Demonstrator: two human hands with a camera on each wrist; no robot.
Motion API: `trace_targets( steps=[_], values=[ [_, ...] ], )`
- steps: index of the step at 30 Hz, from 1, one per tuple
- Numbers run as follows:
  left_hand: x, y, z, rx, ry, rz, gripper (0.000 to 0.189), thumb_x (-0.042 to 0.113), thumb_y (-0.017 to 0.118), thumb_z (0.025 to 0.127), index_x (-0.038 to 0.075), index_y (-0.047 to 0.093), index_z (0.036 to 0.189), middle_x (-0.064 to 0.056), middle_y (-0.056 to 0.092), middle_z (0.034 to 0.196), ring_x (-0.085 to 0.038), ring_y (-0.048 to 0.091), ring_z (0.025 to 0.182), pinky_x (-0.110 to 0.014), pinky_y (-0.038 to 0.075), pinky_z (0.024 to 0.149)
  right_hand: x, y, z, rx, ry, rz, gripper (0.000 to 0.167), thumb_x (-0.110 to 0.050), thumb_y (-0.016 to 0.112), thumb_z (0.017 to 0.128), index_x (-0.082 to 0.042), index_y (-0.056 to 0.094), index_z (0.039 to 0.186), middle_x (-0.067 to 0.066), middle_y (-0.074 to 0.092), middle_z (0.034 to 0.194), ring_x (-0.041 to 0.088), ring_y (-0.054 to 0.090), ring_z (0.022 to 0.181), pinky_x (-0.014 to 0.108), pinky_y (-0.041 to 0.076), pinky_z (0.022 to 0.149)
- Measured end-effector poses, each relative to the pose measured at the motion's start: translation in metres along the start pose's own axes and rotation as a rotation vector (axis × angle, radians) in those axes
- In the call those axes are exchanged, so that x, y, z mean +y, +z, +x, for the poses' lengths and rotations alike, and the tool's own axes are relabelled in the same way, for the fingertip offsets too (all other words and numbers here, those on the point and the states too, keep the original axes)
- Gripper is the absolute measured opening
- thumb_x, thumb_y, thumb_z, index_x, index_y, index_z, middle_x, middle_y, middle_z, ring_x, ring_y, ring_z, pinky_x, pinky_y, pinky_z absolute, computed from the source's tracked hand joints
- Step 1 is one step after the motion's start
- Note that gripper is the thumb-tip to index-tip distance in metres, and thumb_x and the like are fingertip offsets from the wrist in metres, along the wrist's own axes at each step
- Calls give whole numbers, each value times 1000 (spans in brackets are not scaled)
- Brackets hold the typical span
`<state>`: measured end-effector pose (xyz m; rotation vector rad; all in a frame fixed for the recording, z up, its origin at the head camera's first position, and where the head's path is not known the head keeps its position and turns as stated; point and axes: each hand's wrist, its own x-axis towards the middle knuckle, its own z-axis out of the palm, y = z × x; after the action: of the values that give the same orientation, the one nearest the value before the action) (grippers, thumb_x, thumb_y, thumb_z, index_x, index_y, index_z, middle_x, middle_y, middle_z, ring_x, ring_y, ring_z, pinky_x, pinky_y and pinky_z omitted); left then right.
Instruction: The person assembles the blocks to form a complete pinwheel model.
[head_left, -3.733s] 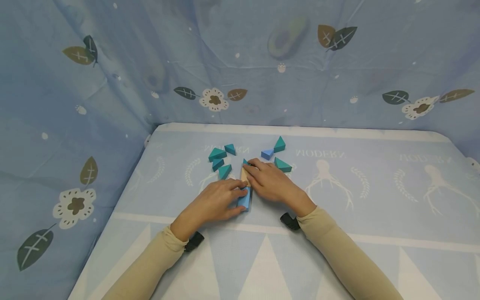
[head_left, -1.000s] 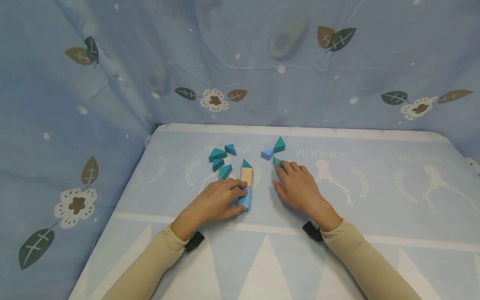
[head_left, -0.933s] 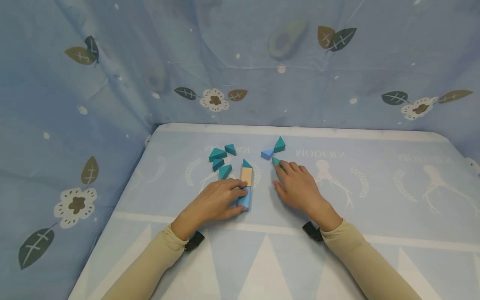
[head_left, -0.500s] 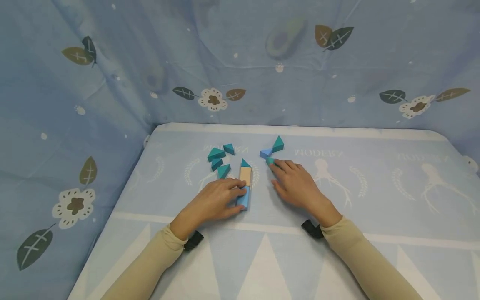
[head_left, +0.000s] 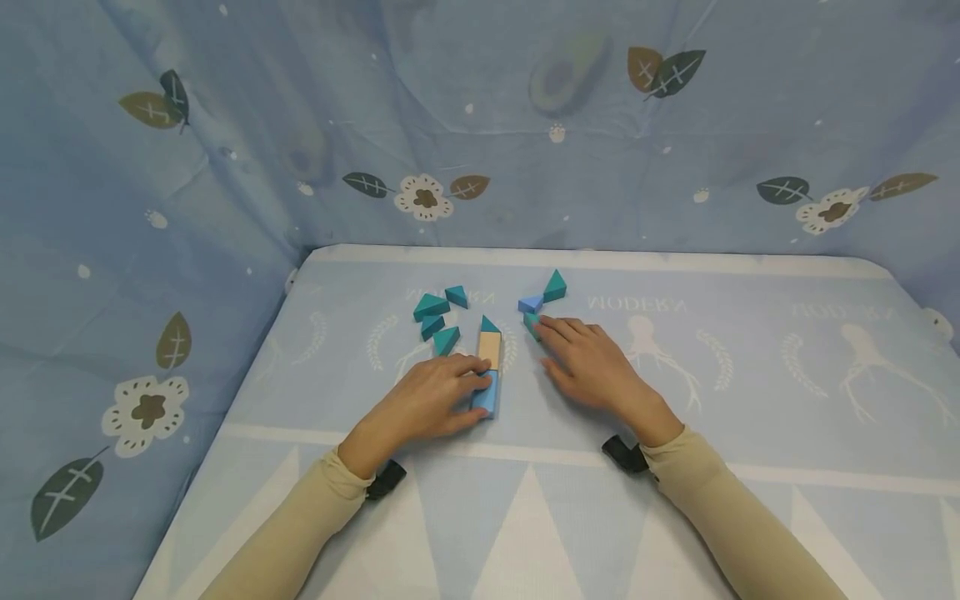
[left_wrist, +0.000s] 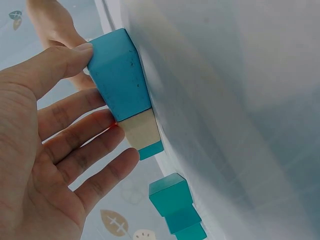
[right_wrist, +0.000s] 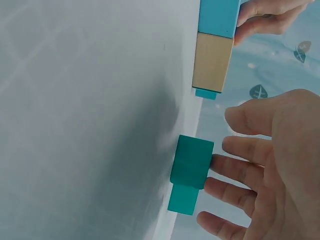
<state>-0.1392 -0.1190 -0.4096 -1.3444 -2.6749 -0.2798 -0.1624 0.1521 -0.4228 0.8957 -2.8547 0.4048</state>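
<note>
Positioning seems the step: the right hand (head_left: 595, 364), fingers apart, apparently touches a green triangular wooden block (head_left: 529, 322) on the bench (head_left: 772, 367); the left hand (head_left: 427, 396), fingers apart, touches a blue rectangular wooden block (head_left: 487, 398). Next calls for light pressure.

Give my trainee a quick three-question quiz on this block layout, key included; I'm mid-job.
1. In the head view, how many triangular blocks are grouped left of the tan rectangular block?
2. True or false: the right hand is touching the tan rectangular block.
3. Fill in: the tan rectangular block lies in line between the light-blue block and a ____ block.

Key:
1. Four.
2. False; the right hand is well apart from it.
3. Triangular: the teal triangular block at the far end.
</note>
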Motion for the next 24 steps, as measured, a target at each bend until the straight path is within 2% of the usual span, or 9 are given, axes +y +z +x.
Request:
trace_targets(
  steps=[8,24],
  values=[
    [0,0,0,-3,2,10,45,38,77,84,8,72,117,-5,66,127,-21,63,115,-35,54,94,3,0,1,-11,-7,38,50,-25,59,97,-7,50,143,11,46,150,31,45,136,56,42,102],
    [0,0,1,3,10,13,45,38,77,84,7,73,116,-5,66,126,-21,63,114,-34,54,94,-3,-3,7,-51,-1,27,52,-26,60,97,-8,49,145,10,46,150,30,45,136,55,45,98]
  ],
)
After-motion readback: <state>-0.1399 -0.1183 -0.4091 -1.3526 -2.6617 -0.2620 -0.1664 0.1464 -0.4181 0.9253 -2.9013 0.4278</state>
